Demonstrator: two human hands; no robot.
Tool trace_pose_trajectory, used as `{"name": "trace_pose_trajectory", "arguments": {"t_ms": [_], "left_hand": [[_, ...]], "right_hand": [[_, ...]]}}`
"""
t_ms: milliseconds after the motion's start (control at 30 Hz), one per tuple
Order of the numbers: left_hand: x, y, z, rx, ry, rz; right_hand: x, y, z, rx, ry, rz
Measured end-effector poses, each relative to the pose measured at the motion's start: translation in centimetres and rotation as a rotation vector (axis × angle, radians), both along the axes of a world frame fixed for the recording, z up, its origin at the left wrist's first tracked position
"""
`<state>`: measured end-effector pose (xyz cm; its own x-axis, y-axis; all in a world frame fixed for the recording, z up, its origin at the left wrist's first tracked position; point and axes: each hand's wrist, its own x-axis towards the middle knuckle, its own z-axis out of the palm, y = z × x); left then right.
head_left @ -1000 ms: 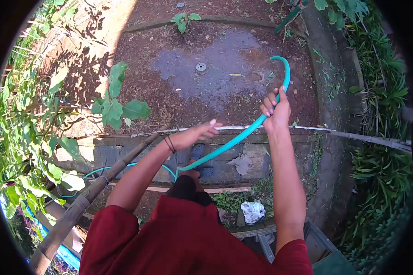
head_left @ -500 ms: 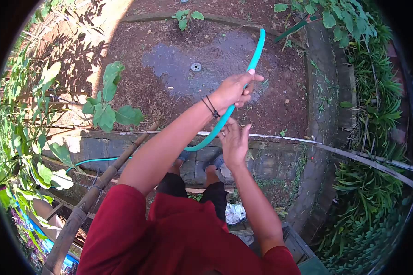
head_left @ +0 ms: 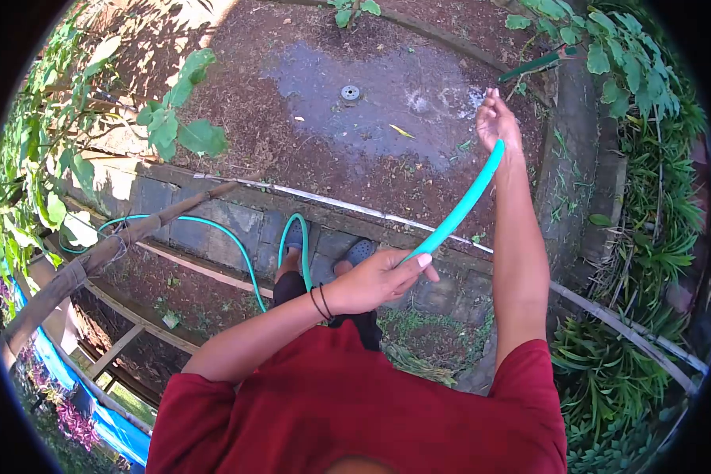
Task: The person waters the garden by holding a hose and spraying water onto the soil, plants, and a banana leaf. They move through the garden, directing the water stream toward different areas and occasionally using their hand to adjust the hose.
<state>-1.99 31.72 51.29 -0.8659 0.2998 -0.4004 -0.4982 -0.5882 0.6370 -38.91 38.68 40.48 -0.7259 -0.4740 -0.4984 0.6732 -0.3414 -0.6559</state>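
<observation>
My left hand [head_left: 389, 278] is wrapped around a green garden hose [head_left: 468, 199] in front of my chest, with the thumb lying along it. From there the hose slants up to the right, and its free end meets the heel of my right palm. My right hand [head_left: 498, 122] is stretched out over the soil, palm up, with fingers loosely bent and not closed around the hose. Whitish splashes show on the wet ground just beyond it. Behind my left hand the hose loops down past my feet.
Wet muddy soil [head_left: 324, 103] surrounds a small grey disc [head_left: 350, 93]. A pale pole [head_left: 332, 201] lies along the bed's edge. A thick wooden pole [head_left: 126, 241] slants at left. Leafy plants [head_left: 201, 136] stand left, and dense greenery [head_left: 640, 332] lines the right.
My left hand has drawn back toward my chest, still on the hose. My right hand has moved forward and right to the hose's end. Whitish splashes now show on the wet soil.
</observation>
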Motion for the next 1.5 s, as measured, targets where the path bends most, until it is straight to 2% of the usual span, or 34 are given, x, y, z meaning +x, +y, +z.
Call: {"name": "trace_pose_trajectory", "arguments": {"t_ms": [67, 100, 133, 200, 267, 367, 433, 533, 567, 600, 667, 700, 733, 800, 933, 1067, 1133, 1167, 1233, 1267, 1333, 1367, 1400, 1433, 1467, 1500], "left_hand": [[0.2, 1.9, -0.7, -0.020, 0.002, 0.000], [0.1, 2.4, -0.4, -0.023, 0.006, -0.003], [-0.1, 2.7, -0.1, -0.052, 0.002, 0.004], [-0.2, 3.4, 0.0, -0.075, -0.001, 0.015], [-0.6, 4.3, -0.4, -0.080, 0.001, 0.012], [-0.9, 5.5, -0.7, -0.053, 0.031, -0.021], [-0.7, 6.1, -1.0, -0.034, 0.036, -0.023], [-0.9, 6.4, -0.9, -0.038, 0.016, -0.015], [-1.1, 6.2, -0.9, -0.062, -0.013, 0.004], [-1.4, 6.2, -0.7, -0.061, -0.009, 0.000], [-2.4, 6.0, -0.5, -0.078, -0.025, 0.062], [-3.0, 5.9, -0.7, -0.061, -0.032, 0.058], [-3.5, 5.9, -0.9, -0.057, -0.027, 0.053], [-4.8, 6.4, -1.7, -0.051, -0.032, 0.044], [-7.5, 8.4, -4.2, -0.055, 0.035, 0.060], [-9.4, 9.9, -4.6, -0.057, 0.042, 0.035], [-9.6, 10.5, -5.0, -0.093, 0.066, -0.017], [-9.5, 10.9, -5.1, -0.120, 0.075, -0.070], [-9.9, 11.3, -6.3, -0.231, 0.156, -0.248], [-10.2, 11.0, -7.3, -0.234, 0.156, -0.254], [-11.3, 8.6, -8.0, -0.086, 0.135, -0.553], [-12.4, 6.2, -6.1, -0.145, 0.067, -0.741], [-13.7, 4.8, -6.5, -0.305, 0.234, -0.877], [-14.9, 2.7, -5.3, -0.456, 0.480, -0.921], [-17.2, 1.5, -7.9, -0.444, 0.552, -0.948], [-19.6, -0.6, -6.6, -0.452, 0.268, -1.020]], "right_hand": [[-2.2, 3.1, -0.4, -0.255, -0.044, 0.186], [-1.9, 3.8, 0.1, -0.111, -0.054, 0.064], [-2.3, 4.5, -0.1, -0.113, -0.049, 0.061], [-2.8, 5.7, -0.5, -0.321, 0.033, 0.280], [-0.1, 3.9, 2.2, 0.042, 0.008, 0.107], [0.1, 3.4, 3.4, 0.139, 0.024, 0.098], [-3.5, 5.2, 0.5, -0.159, -0.071, 0.282], [-5.0, 7.2, -0.9, -0.294, 0.009, 0.329], [-7.9, 8.4, -3.8, -0.531, 0.031, 0.581], [-6.6, 8.3, -1.9, -0.529, 0.036, 0.578], [-1.9, 7.7, 4.3, -0.073, -0.032, 0.170], [-2.3, 8.7, 4.2, 0.066, 0.100, 0.256], [-2.1, 9.3, 3.7, 0.070, 0.105, 0.251], [-1.3, 10.8, 3.6, 0.328, 0.223, 0.273], [5.5, 9.8, 7.8, 0.229, 0.117, 0.126], [7.4, 10.5, 6.8, 0.231, 0.213, -0.036], [7.3, 10.9, 7.0, 0.102, 0.212, -0.138], [7.2, 11.0, 7.1, 0.175, 0.168, -0.182], [7.4, 11.3, 7.3, 0.109, 0.171, -0.149], [7.5, 11.5, 7.4, 0.049, 0.174, -0.106], [8.9, 11.3, 8.5, -0.148, 0.095, -0.094], [10.1, 11.1, 9.2, -0.194, 0.086, -0.051], [11.5, 10.7, 10.1, -0.237, 0.078, -0.008], [13.2, 10.0, 11.2, -0.224, 0.056, 0.012], [15.0, 9.3, 12.2, -0.209, 0.033, 0.033], [16.4, 8.8, 13.0, -0.196, 0.010, 0.067]]}}
